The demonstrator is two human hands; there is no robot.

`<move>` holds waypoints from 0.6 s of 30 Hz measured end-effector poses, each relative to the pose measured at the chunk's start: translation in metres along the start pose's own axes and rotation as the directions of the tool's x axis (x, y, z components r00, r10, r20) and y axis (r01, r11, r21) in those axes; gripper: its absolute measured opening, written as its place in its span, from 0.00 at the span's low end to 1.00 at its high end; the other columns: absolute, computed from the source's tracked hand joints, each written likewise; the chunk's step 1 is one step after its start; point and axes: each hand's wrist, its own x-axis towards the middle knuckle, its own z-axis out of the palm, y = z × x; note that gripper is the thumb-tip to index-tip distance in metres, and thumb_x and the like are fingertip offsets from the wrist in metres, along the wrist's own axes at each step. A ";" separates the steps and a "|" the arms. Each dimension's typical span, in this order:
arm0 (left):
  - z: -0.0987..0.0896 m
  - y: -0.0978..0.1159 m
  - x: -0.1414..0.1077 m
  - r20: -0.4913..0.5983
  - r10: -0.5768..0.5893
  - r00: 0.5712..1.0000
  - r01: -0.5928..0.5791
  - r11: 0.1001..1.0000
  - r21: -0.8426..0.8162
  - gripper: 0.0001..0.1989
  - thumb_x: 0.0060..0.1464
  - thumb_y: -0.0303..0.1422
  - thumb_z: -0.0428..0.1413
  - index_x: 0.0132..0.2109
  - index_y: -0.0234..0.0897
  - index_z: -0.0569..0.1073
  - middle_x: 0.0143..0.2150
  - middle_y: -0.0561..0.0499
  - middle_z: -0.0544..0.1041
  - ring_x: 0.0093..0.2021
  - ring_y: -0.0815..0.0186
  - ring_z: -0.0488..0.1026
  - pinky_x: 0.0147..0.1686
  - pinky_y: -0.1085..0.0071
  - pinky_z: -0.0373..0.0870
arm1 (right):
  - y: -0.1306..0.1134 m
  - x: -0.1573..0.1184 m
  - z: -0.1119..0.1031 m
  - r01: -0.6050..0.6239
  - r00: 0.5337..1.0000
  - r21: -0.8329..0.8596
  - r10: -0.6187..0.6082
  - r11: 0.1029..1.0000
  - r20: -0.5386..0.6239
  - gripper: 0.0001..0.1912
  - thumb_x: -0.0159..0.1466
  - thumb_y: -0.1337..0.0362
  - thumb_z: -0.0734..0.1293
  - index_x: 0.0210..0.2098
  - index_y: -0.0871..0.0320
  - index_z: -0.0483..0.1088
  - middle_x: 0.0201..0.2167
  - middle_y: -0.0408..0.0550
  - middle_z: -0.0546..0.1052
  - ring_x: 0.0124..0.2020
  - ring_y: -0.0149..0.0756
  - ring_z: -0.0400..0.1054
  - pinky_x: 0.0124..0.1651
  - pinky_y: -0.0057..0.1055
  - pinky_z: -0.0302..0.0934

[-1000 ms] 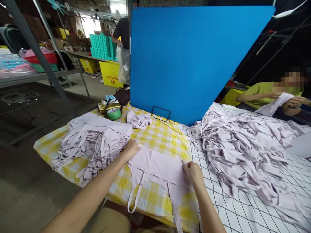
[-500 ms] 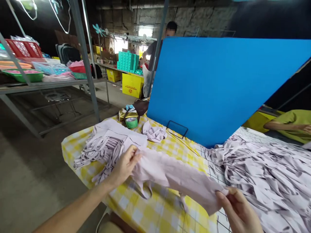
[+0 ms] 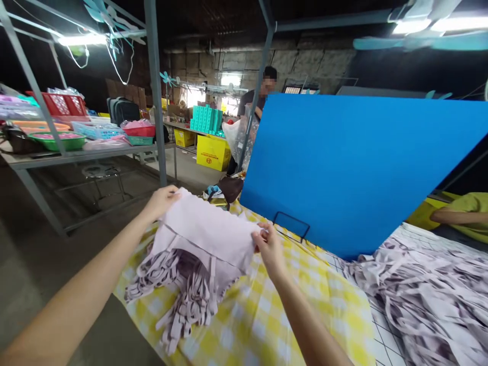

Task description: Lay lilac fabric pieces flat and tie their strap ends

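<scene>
A pale lilac strappy garment [image 3: 213, 223], a wide band of cloth with a wavy upper edge, is stretched between my hands. My left hand [image 3: 163, 202] pinches its far left corner. At the opposite end, my right hand [image 3: 269, 244] grips the right corner between thumb and fingers. The garment lies over or just above a stack of similar pieces [image 3: 171, 244]; whether it touches them everywhere I cannot tell. Bunches of thin straps [image 3: 190, 300] hang from the stack onto the yellow checked cloth [image 3: 305, 305].
A large blue board [image 3: 354, 173] stands tilted behind the table, beside a black wire stand [image 3: 292, 226]. To the right lies a big heap of lilac garments [image 3: 430, 300]. A dark bag [image 3: 231, 188] sits at the back edge. One person's arm [image 3: 457, 216] shows at right; another person stands behind.
Both hands have moved the garment left, from above the checked cloth to the stack, and spread it there. The view has tilted up somewhat.
</scene>
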 end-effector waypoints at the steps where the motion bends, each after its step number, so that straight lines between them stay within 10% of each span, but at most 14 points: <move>1: 0.012 -0.009 0.012 0.020 -0.021 1.000 0.019 0.998 0.059 0.11 0.52 0.36 0.48 0.37 0.34 0.70 0.34 0.48 0.77 0.34 0.64 0.73 0.29 0.76 0.64 | 0.016 0.013 0.011 -0.021 1.000 -0.030 0.021 0.999 -0.004 0.13 0.54 0.58 0.61 0.37 0.56 0.59 0.17 0.34 0.63 0.17 0.30 0.59 0.21 0.27 0.56; 7: 0.065 -0.038 0.039 0.088 -0.123 0.989 0.098 0.964 0.246 0.09 0.52 0.32 0.49 0.37 0.37 0.73 0.38 0.45 0.77 0.40 0.59 0.73 0.34 0.72 0.65 | 0.077 0.042 0.038 -0.081 0.993 -0.237 0.058 0.968 -0.102 0.09 0.51 0.66 0.60 0.34 0.57 0.62 0.13 0.33 0.60 0.18 0.35 0.60 0.24 0.30 0.52; 18: 0.057 -0.007 0.013 0.114 0.013 0.993 -0.080 0.792 0.605 0.17 0.59 0.36 0.40 0.49 0.31 0.64 0.44 0.36 0.73 0.42 0.52 0.72 0.35 0.65 0.65 | 0.092 0.027 0.030 -0.082 0.991 -0.487 0.020 0.869 -0.130 0.12 0.55 0.68 0.60 0.40 0.58 0.65 0.22 0.40 0.68 0.26 0.36 0.66 0.30 0.29 0.57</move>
